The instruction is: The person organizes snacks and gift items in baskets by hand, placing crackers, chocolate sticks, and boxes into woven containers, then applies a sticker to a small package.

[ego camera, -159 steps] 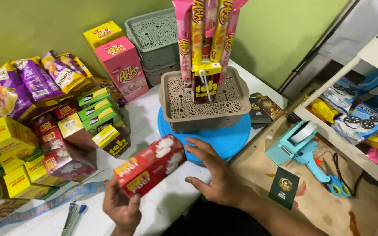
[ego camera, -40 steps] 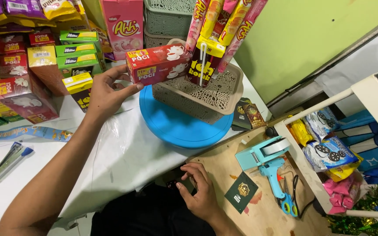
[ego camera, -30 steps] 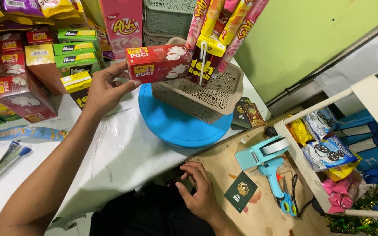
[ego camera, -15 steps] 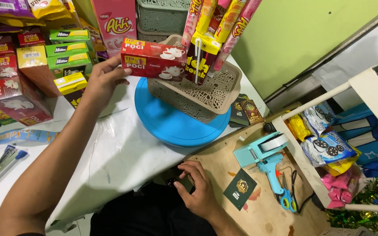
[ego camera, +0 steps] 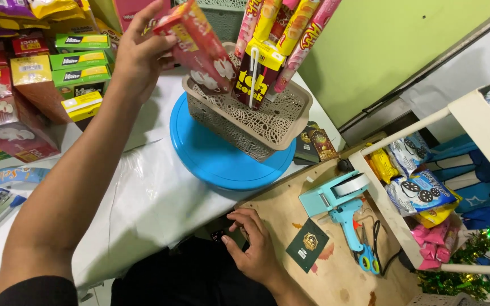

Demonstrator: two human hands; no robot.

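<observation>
Red box with a yellow end, held up over the basket.

Red cardboard makes up the long box, which has a yellow patch near its top end and white cup pictures lower down; it tilts, its lower end close to the basket. The left hand grips it, fingers wrapped over the upper end. The beige lattice basket stands on a round blue tray and holds tall snack packs in pink and yellow, with a dark drink carton in front. Both rest on the white tabletop, with green boxes to the left. The right hand lies loosely curled on the wooden board, fingertips at a small dark thing, near a light blue tape gun.
</observation>
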